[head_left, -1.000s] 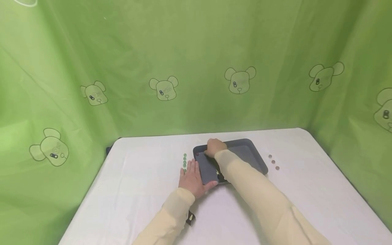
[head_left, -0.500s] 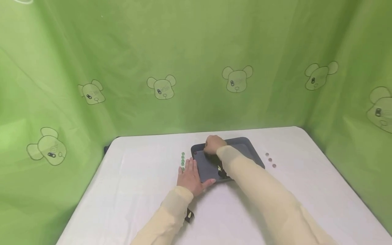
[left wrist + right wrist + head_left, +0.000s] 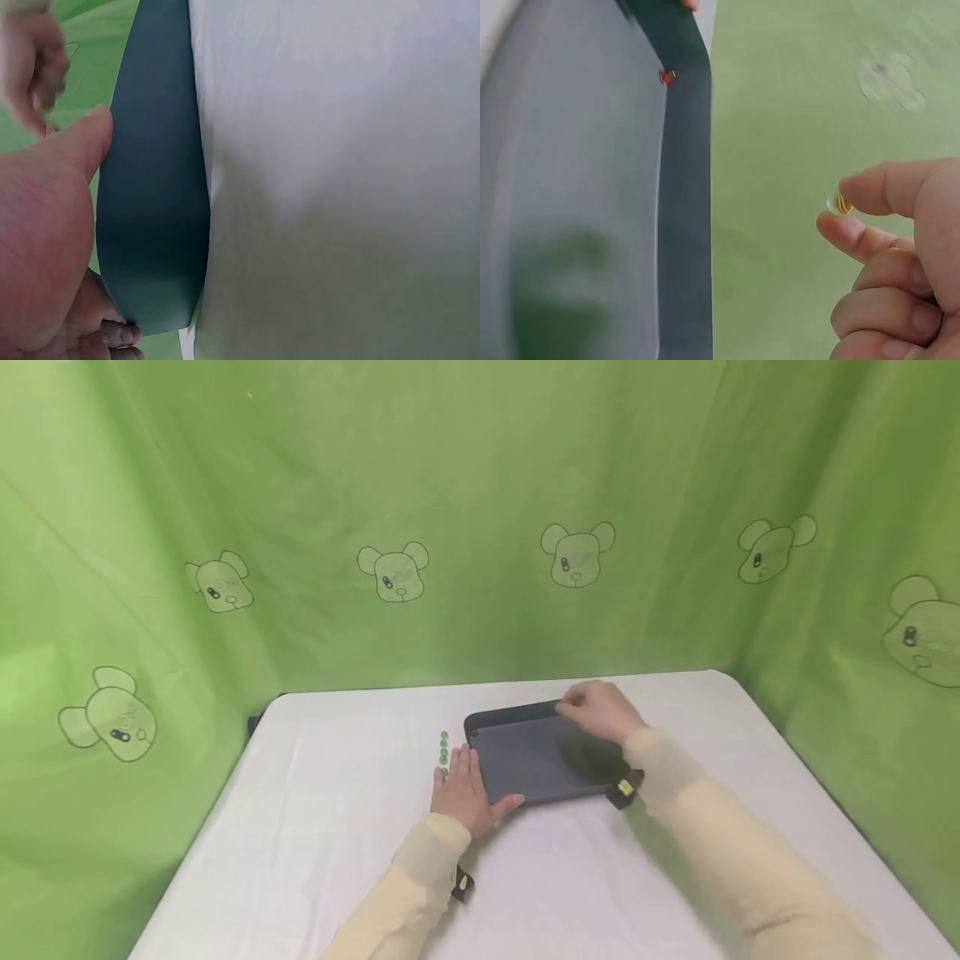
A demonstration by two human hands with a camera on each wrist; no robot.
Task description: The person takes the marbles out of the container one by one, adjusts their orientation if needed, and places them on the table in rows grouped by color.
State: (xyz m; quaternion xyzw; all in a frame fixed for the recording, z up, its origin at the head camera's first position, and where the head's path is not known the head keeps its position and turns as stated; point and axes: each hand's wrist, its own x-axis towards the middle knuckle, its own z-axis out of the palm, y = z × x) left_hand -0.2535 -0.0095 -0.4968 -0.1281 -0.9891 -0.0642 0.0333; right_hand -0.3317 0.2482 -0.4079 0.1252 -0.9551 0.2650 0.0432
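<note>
My right hand is raised over the far right part of a dark grey rectangular tray. Between its thumb and forefinger it pinches a small clear marble with an orange-yellow swirl, best seen in the right wrist view. My left hand lies with straight fingers along the tray's left side, its thumb on the near rim. A red marble sits inside the tray, at its far left corner.
Several green marbles stand in a line on the white tablecloth, just left of the tray. A green curtain with bear heads hangs behind and at both sides.
My right hand has risen from the tray's far left area and moved right, now with a marble pinched. Its arm now covers the small brownish discs right of the tray. The left hand stays put.
</note>
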